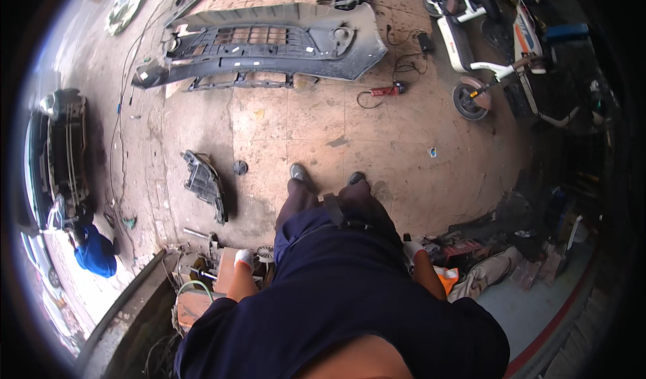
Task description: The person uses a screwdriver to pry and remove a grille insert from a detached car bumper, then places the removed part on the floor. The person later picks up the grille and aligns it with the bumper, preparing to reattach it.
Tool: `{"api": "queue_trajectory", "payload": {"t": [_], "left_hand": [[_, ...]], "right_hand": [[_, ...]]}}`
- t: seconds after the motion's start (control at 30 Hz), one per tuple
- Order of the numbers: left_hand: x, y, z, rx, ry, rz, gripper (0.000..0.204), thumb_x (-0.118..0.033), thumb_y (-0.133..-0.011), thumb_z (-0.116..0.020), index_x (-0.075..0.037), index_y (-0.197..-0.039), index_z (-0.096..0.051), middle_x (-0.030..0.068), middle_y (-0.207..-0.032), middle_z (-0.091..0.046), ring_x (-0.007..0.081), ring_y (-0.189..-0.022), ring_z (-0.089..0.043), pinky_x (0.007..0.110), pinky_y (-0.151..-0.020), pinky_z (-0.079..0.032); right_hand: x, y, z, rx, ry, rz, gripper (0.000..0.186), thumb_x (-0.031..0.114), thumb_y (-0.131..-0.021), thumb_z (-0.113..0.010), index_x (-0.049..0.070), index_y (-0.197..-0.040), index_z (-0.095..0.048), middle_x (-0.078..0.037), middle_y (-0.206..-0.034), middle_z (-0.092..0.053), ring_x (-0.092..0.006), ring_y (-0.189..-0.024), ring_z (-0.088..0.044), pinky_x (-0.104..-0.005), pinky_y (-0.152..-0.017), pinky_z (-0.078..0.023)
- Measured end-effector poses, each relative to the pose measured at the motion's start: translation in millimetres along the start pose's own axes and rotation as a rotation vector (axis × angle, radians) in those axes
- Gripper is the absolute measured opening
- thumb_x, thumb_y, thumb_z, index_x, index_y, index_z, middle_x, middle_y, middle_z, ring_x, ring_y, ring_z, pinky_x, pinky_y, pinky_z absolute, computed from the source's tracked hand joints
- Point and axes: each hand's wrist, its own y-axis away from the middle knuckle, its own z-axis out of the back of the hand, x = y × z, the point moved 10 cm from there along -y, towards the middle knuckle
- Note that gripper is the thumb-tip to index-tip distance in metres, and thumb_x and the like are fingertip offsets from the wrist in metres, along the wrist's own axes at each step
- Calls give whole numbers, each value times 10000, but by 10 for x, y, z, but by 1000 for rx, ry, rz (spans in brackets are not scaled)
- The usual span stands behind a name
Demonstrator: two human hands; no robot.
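Fingers of the left hand (243, 259) and right hand (413, 248): too small to read; cannot tell whether spread, pressed together or pinching. Both hands white-covered, low at the person's sides.

Nearest left: brown boxy piece (225, 271), just beside the hand, contact unclear; round slatted part (266, 252), on the hand's other side.

Nearest right: mixed dark clutter (464, 244); orange packet (447, 278), by the forearm.

Floor, ahead: one vehicle headlight (205, 184), lying left of the feet; one black disc (240, 168), beside it; one vehicle bumper (336, 68), farther off; one red corded tool (385, 91), near the bumper's right end.

Far left: one person in blue (95, 252), next to a car (64, 147).
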Motion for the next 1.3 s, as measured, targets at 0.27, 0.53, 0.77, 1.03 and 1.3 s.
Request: {"api": "queue_trajectory", "payload": {"t": [0.27, 0.53, 0.77, 1.03, 1.3], "left_hand": [[-2404, 1790, -1593, 15, -174, -757, 252, -178, -1034, -583, -133, -1273, -650, 66, -1025, -705, 228, -808, -669, 399, -686, -561], [-2736, 2772, -3200, 49, -473, -1105, 239, -200, -1031, -613, -49, -1209, -665, 93, -940, -708, 196, -733, -674, 336, -613, -554], [-2733, 2087, -2948, -433, -1656, -1130, 184, -192, -926, -657, -70, -969, -788, 150, -1027, -779, 276, -890, -738, 366, -767, -566], [-2765, 2085, -3353, -571, -2796, -994, 325, -314, -882, -763, -111, -1130, -819, 146, -1198, -777, 299, -1160, -732, 412, -985, -588], [-4420, 2361, -4219, -156, -1038, -1255, 206, -103, -876, -585, -24, -1013, -717, 101, -845, -690, 210, -659, -645, 345, -572, -558]], "right_hand": [[-279, 764, -1162, -706, -2665, -1793, 485, 369, -812, -841, 12, -1123, -740, -166, -1063, -764, -303, -963, -721, -459, -893, -554], [751, -129, -1152, -646, -3134, -1861, 422, 249, -796, -847, 14, -1115, -701, -152, -976, -754, -302, -890, -736, -452, -822, -576], [1154, -1007, -312, -888, -4010, -956, 161, 230, -1022, -658, 138, -903, -600, 0, -670, -565, -180, -539, -543, -385, -527, -424], [1132, -1340, 278, -550, -3788, -1437, 158, 283, -979, -697, 126, -992, -680, -54, -820, -661, -259, -723, -615, -446, -655, -450], [584, -93, 8, -353, -3295, -2091, 303, 310, -904, -769, 89, -1109, -744, -118, -976, -740, -341, -905, -680, -519, -786, -497]]}}
